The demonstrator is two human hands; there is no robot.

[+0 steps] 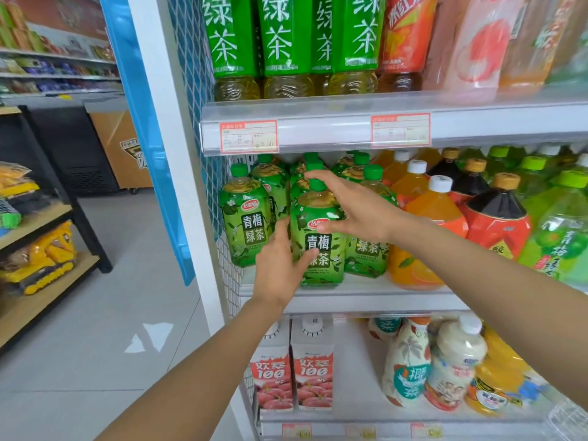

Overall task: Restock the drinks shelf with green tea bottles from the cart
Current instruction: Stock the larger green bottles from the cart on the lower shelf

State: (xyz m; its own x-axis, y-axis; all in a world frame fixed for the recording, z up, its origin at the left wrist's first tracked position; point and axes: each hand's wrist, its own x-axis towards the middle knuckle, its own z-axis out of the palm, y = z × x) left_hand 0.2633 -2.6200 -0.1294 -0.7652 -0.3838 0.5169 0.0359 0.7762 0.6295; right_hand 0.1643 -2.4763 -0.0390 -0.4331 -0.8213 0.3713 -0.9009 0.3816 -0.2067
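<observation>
Front and centre on the middle shelf (366, 300) stands the green tea bottle (324, 268), upright at the front edge. Its green label reads 青梅绿茶 in white under a small red logo too small to read. Beside it on the left is a matching bottle (245, 218) with the same four characters, and more green caps are lined up behind.

Both hands are on that front bottle. The left hand (276, 268) comes up from below, thumb (310, 256) laid across the label and forefinger straight up along the bottle's left side, fingers apart. The right hand (359, 208) reaches in from the right, fingers straight and fanned wide, its forefinger (313, 176) stretched above the green cap (318, 185) and the thumb lying on the label's logo.

Up above, tall bottles (283, 36) show 绿茶 in big white characters, next to a red-labelled bottle (404, 36). The red-bordered price tags (248, 136) are too blurred to read. Down below, cartons (313, 374) carry "100" over pictured apples.
</observation>
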